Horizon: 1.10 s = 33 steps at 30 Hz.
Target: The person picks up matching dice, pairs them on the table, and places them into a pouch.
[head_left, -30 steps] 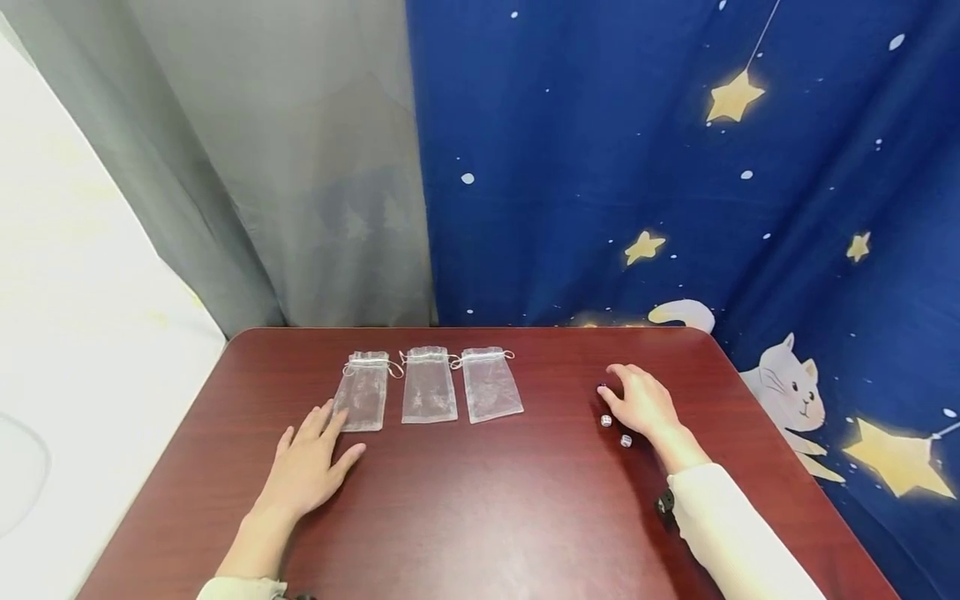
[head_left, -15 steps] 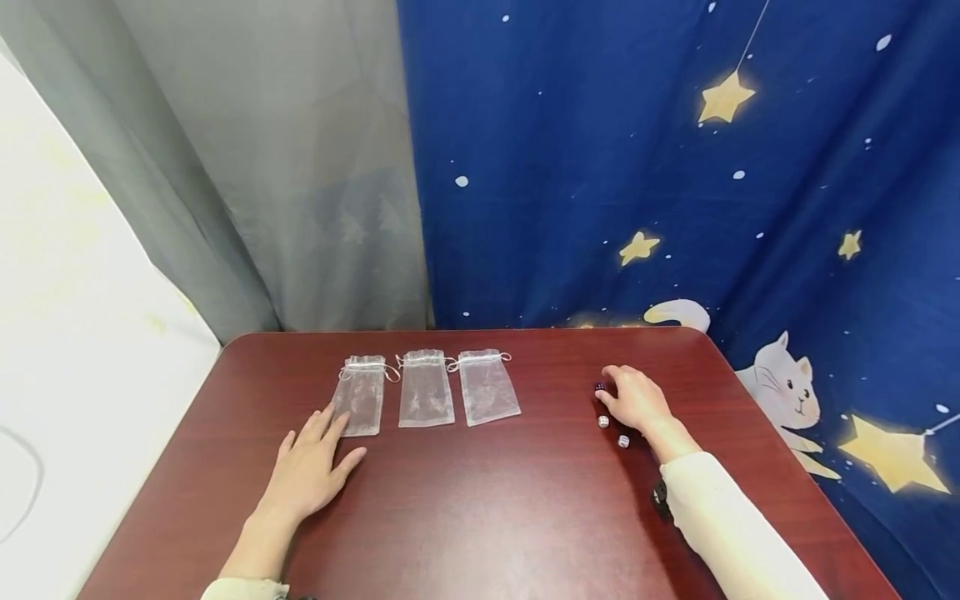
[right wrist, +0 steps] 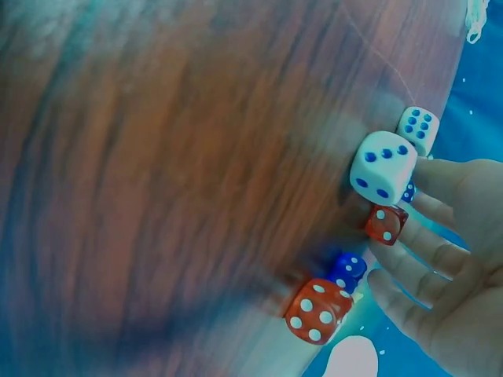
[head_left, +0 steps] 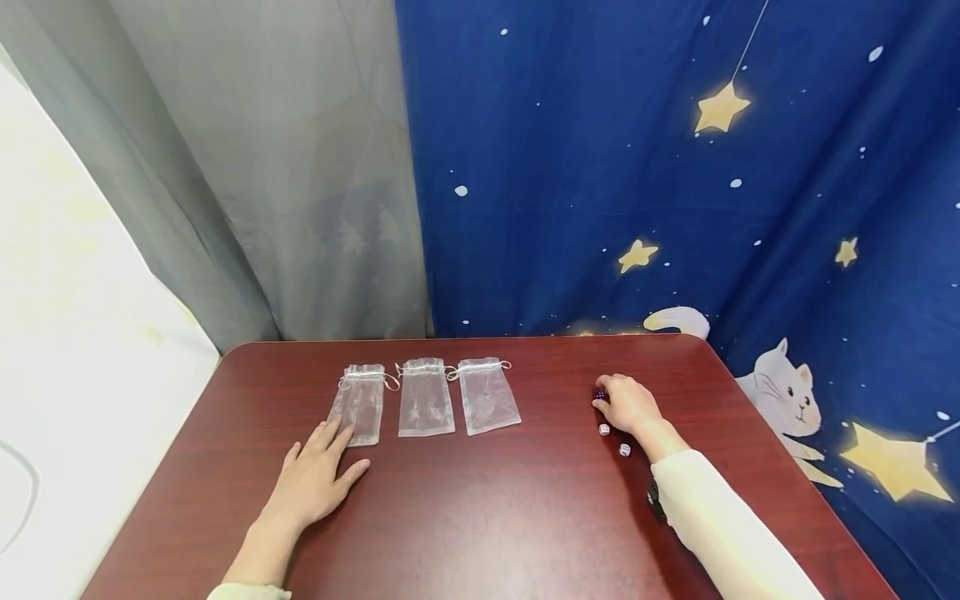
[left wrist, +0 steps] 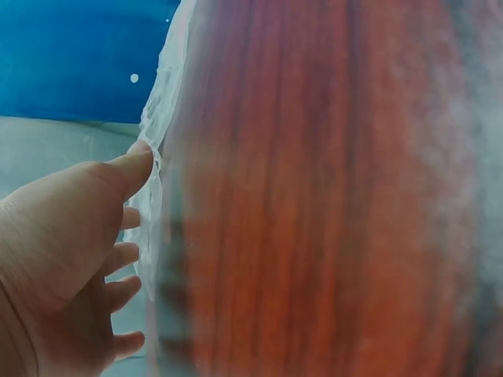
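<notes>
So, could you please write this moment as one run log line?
left hand: partly over left bag | right hand: at blue die, grip unclear | two white dice: on table

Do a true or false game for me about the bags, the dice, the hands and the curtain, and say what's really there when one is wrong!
1. Three see-through bags lie in a row on the table. True.
2. The left hand is at the leftmost bag. True.
3. Both hands are at the bags. False: the right hand is over by the dice.
4. There is a cat on the blue curtain. True.
5. All the dice are white. False: there are red dice and blue dice too.
</notes>
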{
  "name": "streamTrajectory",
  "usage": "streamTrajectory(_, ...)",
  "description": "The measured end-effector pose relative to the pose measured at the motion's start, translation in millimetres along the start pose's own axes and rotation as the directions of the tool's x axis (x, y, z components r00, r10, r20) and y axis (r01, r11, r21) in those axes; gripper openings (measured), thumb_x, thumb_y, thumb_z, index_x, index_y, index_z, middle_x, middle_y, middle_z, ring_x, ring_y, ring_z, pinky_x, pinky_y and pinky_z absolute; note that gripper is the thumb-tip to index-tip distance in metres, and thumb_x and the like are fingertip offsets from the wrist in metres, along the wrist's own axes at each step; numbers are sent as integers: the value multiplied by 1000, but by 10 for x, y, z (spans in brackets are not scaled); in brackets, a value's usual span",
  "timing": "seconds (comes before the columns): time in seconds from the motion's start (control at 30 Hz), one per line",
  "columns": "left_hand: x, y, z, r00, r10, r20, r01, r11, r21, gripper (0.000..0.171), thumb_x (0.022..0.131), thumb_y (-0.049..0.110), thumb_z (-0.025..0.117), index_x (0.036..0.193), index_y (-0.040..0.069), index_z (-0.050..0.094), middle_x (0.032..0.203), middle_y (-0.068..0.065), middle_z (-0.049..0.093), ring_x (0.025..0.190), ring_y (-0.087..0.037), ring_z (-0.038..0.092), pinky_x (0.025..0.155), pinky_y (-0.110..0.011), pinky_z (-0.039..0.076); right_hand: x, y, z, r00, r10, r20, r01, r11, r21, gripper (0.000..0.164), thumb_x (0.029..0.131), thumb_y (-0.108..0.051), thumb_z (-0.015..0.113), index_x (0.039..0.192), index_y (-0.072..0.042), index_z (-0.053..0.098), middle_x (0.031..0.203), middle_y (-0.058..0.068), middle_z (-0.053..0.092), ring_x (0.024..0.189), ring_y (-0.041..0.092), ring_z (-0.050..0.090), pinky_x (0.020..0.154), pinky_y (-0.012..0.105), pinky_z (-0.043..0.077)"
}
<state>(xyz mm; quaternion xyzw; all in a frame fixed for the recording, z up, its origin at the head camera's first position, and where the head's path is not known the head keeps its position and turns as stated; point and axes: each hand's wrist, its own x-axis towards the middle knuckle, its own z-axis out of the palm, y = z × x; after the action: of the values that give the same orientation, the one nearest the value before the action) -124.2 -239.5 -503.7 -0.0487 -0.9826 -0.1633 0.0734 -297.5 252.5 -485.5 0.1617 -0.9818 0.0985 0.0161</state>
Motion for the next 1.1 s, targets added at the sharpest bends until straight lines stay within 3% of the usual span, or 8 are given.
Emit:
streamTrajectory(0.37,-20,33,-15,1000,1,16,-1,1000,12,64,97,44,66,141,-2,56,150,-27,45,142,-46,36,107,-73,28,34,26,0,1000,10,1,-10,1000,-16,12,93,-14,73,103,-7,71,95,10,65,88,31,66,80,52,54)
streamTrajectory(0.77,-7,35,3,999,-3,40,3,1000,11,64,97,46,64,140,-1,57,150,-28,45,142,-46,36,106,-74,28,9,44,-21,1000,12,-16,-13,1000,-25,13,93,-18,72,103,-9,71,93,8,65,88,31,66,81,53,54)
streamTrajectory(1.1,2,20,25,999,-7,51,7,1000,4,64,97,46,64,141,-1,56,151,-28,43,142,-47,35,106,-74,26,-41,-114,-148,996,-33,-86,32,999,-13,12,92,-18,74,101,-11,71,83,2,59,77,24,61,74,50,53)
